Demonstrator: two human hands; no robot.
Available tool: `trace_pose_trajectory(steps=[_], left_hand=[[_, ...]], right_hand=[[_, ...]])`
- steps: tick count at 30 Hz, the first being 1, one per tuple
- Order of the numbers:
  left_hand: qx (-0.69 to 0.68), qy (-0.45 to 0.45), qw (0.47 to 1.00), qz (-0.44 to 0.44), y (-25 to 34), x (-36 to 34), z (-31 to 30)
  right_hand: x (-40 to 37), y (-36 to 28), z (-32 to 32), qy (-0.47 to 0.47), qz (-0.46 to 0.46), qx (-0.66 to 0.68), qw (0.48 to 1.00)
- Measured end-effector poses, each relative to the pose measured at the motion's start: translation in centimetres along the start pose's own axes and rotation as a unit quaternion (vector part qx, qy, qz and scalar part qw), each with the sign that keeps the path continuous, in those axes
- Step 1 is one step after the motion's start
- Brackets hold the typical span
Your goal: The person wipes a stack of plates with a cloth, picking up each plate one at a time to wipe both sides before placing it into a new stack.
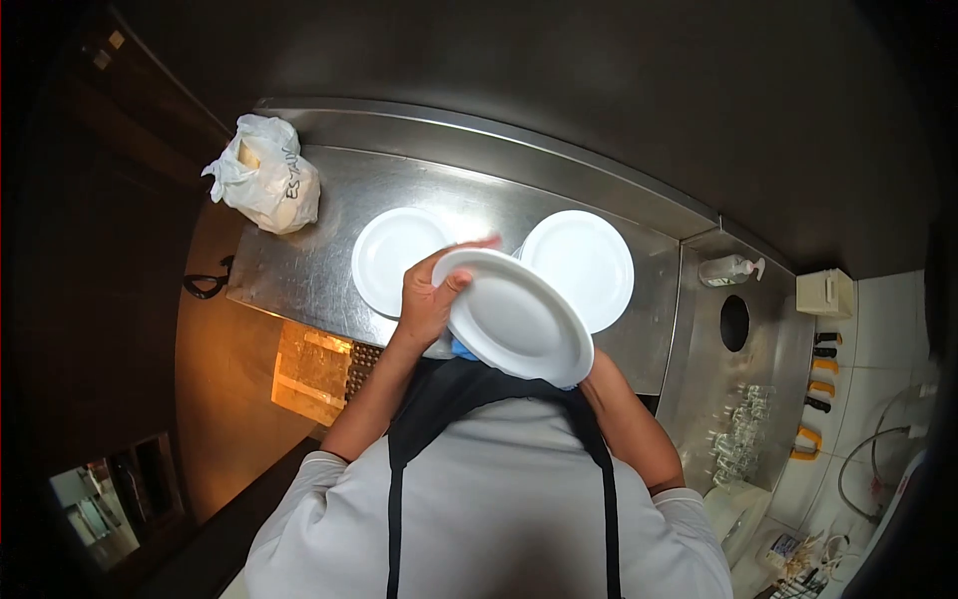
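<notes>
Holds a white plate [524,314] up in front of the chest, over the near edge of the shiny metal counter [319,270]. Pinches the plate's left rim with the left hand [429,304], thumb on the inside, other fingers behind and a bit blurry. Has the left grip closed on that rim. Tips the plate to one side, inside facing up, lower end near the right wrist. Hides most of the right hand [589,369] behind the low right end of the plate. Cannot tell if the right grip is wide or narrow, or if holding anything. Shows a small bit of blue stuff [462,349] just below the left part of the plate, too hidden to name.

Has one more white plate [394,260] lying flat on the counter, just beside the left hand, and a white round plate [584,268] lying flat on the right, partly behind the held plate. Shows a white plastic bag [267,180] with black letters at the far left end of the counter, well apart from the hands. Also shows, off to the right, a see-through pump bottle [723,271] near a dark round hole [734,322], and clear glasses [740,434] grouped closer in. Wears a black apron [469,389] over a white shirt [499,479].
</notes>
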State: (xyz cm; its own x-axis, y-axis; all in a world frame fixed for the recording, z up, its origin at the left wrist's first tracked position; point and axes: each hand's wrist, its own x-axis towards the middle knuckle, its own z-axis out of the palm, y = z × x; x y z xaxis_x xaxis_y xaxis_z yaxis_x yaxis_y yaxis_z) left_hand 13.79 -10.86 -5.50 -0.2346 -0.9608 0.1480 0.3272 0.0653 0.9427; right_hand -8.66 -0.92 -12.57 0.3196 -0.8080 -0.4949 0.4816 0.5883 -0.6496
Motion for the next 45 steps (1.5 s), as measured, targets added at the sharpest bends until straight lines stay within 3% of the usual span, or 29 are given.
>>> trace_pose_trajectory(steps=[1,2,4,5,8,10,13,15,17,20,21,24,25,28,30,32,34,36,38,39,42,45], left_hand=[[0.031,0.023,0.999,-0.031,-0.3,-0.4,-1.1],[0.062,0.046,0.995,-0.061,-0.4,-0.6,-1.8],[0.058,0.163,0.984,-0.036,0.2,0.4,-2.8],[0.060,0.193,0.977,-0.068,0.0,0.9,-4.4],[0.100,0.278,0.950,-0.102,-0.3,1.4,-8.5],[0.157,0.305,0.932,-0.119,-0.9,1.2,-10.9],[0.246,0.326,0.908,-0.090,-3.0,0.3,-14.1],[0.262,0.331,0.903,-0.084,-3.9,-0.2,-15.2],[0.233,0.337,0.903,-0.128,-4.1,-0.5,-15.6],[0.210,0.352,0.899,-0.156,-4.4,-0.6,-15.4],[0.206,0.357,0.897,-0.158,-4.5,-0.4,-15.3],[0.305,0.316,0.888,-0.141,-7.2,-0.1,-17.2],[0.310,0.322,0.884,-0.134,-8.9,-0.4,-17.7],[0.306,0.324,0.886,-0.126,-11.4,0.2,-17.3],[0.272,0.305,0.901,-0.148,-9.6,0.1,-14.6],[0.389,0.320,0.860,-0.080,-9.6,0.3,-13.6],[0.539,0.327,0.776,0.027,-6.9,0.7,-10.3],[0.428,0.235,0.871,0.063,-5.5,1.4,-6.8],[0.274,0.072,0.959,-0.020,-5.5,1.9,-3.1],[0.251,-0.008,0.967,-0.033,-5.3,2.3,-0.9],[0.289,-0.109,0.951,0.001,-8.5,3.1,4.4],[0.261,-0.090,0.959,-0.065,-7.5,3.7,7.5]], right_hand=[[-3.5,-5.3,5.3,0.051,0.001,-0.025,0.998],[-3.6,-5.6,5.3,0.033,-0.029,-0.036,0.998],[-3.9,-6.5,4.7,-0.004,-0.091,-0.055,0.994],[-5.5,-8.7,4.8,0.019,0.009,-0.057,0.998],[-7.5,-9.9,4.0,0.085,-0.099,0.006,0.991],[-8.9,-11.3,5.4,0.181,-0.216,0.026,0.959],[-9.0,-12.7,4.3,0.281,-0.339,-0.035,0.897],[-8.5,-12.9,2.6,0.343,-0.338,-0.168,0.860],[-8.5,-13.0,2.4,0.396,-0.284,-0.319,0.813],[-7.1,-11.7,2.7,0.441,-0.238,-0.646,0.577],[-6.6,-11.9,3.0,0.385,-0.268,-0.692,0.548],[-3.7,-9.9,1.3,0.356,-0.305,-0.710,0.525],[-3.0,-9.4,1.5,0.371,-0.267,-0.736,0.500],[-1.4,-9.4,3.0,0.315,-0.314,-0.748,0.492],[-1.5,-8.9,4.2,0.264,-0.287,-0.753,0.529],[-2.3,-8.1,4.6,0.199,-0.310,-0.747,0.554],[-4.3,-7.7,5.6,0.171,-0.317,-0.735,0.574],[-6.4,-7.1,6.0,0.157,-0.298,-0.730,0.595],[-7.7,-6.0,4.7,0.229,-0.309,-0.746,0.544],[-8.4,-5.8,4.2,0.272,-0.297,-0.757,0.515],[-8.2,-6.5,1.6,0.358,-0.287,-0.760,0.460],[-5.7,-9.2,0.3,0.384,-0.285,-0.762,0.436]])
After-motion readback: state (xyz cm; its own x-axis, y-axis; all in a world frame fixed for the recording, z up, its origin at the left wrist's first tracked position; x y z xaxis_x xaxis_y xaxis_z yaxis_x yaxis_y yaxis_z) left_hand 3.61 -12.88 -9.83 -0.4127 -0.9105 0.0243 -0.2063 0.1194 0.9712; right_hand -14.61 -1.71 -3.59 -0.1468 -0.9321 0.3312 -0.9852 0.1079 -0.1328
